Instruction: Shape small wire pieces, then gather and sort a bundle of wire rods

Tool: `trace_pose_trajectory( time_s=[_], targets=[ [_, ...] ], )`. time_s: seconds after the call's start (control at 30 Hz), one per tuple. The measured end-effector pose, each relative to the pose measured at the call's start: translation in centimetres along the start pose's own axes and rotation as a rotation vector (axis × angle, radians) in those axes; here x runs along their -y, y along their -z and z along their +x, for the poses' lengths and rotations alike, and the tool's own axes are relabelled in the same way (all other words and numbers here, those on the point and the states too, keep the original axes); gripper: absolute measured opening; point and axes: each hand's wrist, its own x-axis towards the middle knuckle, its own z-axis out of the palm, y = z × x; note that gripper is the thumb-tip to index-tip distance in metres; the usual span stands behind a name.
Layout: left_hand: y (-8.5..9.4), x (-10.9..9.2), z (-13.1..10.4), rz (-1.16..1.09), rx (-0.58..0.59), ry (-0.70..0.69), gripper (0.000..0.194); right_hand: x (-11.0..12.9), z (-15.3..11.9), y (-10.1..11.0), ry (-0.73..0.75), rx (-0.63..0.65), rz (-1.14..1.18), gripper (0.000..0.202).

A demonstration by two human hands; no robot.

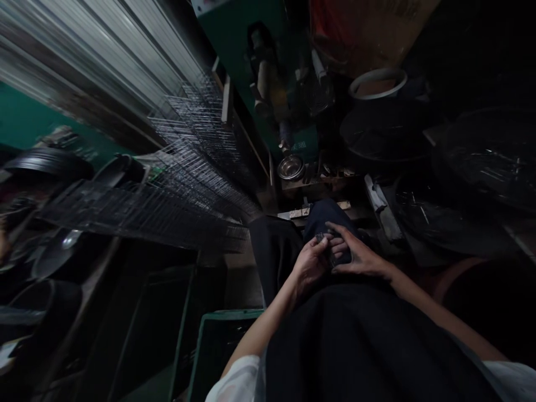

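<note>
In front of my lap my left hand [310,262] is closed, thumb on top, round a small dark metal-looking piece [320,238]. Its exact kind is too dim to make out. My right hand [358,255] is just beside it, thumb and forefinger spread wide apart. The other fingers of that hand bend toward the left hand's fingertips, and I cannot tell whether they touch the piece. Beyond my knees a green machine [305,142] stands with a shiny round metal dish [290,167] at its base.
Stacked wire racks [196,145] rise at the left. A green-rimmed crate [230,315] is by my left forearm. Large dark basins [435,206] with thin metal pieces stand on the right. A white-rimmed bucket [379,75] is behind them. Dark pans [46,162] fill the far left.
</note>
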Motion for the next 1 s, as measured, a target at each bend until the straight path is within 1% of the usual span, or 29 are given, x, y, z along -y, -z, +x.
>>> trace_pose_trajectory(
  time_s=[0.13, 0.23, 0.3, 0.37, 0.43, 0.5, 0.57, 0.67, 0.77, 0.9, 1.0],
  targets=[
    [-0.6, 0.4, -0.3, 0.02, -0.014, 0.016, 0.019, -0.7, -0.1, -0.2, 0.031, -0.074, -0.113, 0.104],
    [-0.5, 0.5, -0.3, 0.007, -0.02, -0.032, 0.019, -0.6, -0.4, -0.1, 0.065, -0.111, -0.184, 0.097],
    [-0.3, 0.4, -0.1, -0.018, -0.041, -0.06, 0.02, -0.1, -0.7, -0.1, 0.098, -0.177, -0.223, 0.08],
    [-0.2, 0.4, 0.0, -0.054, -0.076, -0.078, 0.018, 0.6, -1.2, -0.2, 0.14, -0.235, -0.241, 0.054],
    [-0.2, 0.3, 0.1, -0.084, -0.1, -0.088, 0.014, 1.3, -1.6, -0.5, 0.189, -0.254, -0.263, 0.033],
    [-0.5, 0.4, 0.2, -0.086, -0.12, -0.09, 0.01, 1.6, -2.0, -0.9, 0.25, -0.259, -0.295, 0.025],
    [-0.8, 0.6, 0.3, -0.066, -0.142, -0.085, 0.01, 1.5, -2.1, -1.3, 0.27, -0.253, -0.319, 0.024],
    [-0.9, 1.0, 0.4, -0.05, -0.154, -0.1, 0.012, 1.1, -2.0, -1.7, 0.243, -0.251, -0.314, 0.017],
    [-0.7, 1.2, 0.6, -0.052, -0.145, -0.127, 0.015, 0.9, -1.9, -1.7, 0.167, -0.247, -0.263, 0.01],
    [-0.4, 1.1, 0.6, -0.052, -0.108, -0.102, 0.011, 0.9, -1.9, -1.3, 0.062, -0.202, -0.209, 0.009],
    [-0.4, 1.0, 0.4, -0.007, -0.095, -0.084, 0.015, 1.0, -2.0, -0.8, 0.013, -0.179, -0.183, 0.011]
  ],
)
